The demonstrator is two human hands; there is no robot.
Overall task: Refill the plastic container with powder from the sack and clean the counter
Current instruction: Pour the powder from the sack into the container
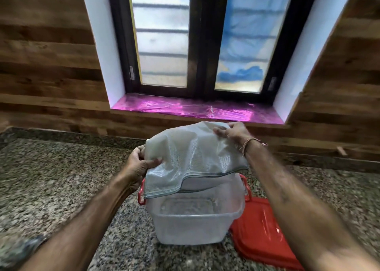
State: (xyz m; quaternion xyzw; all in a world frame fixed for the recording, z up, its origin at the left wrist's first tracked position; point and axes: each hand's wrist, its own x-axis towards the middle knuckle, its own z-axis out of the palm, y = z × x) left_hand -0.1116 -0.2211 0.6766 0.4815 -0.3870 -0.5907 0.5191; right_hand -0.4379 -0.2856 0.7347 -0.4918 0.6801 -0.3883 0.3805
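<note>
Your forearms reach in from 7 and 5 o'clock, both hands on the sack (191, 155). Your left hand (136, 163) pinches its left edge at 9 o'clock, thumb on top; your right hand (232, 132) curls over the raised far corner at 1 o'clock. The sack hangs tilted above the plastic container (191, 229), its open hemmed mouth drooping onto the far rim. The container stands open on the counter (51, 188) at 6 o'clock of the view and looks nearly empty; no powder shows falling. Its red lid (261, 229) lies flat just beside it at 4 o'clock.

You appear to be at the pouring step. Next, I judge, lift the closed end higher with your right hand while your left keeps the mouth inside the rim, or powder lands on the counter.
</note>
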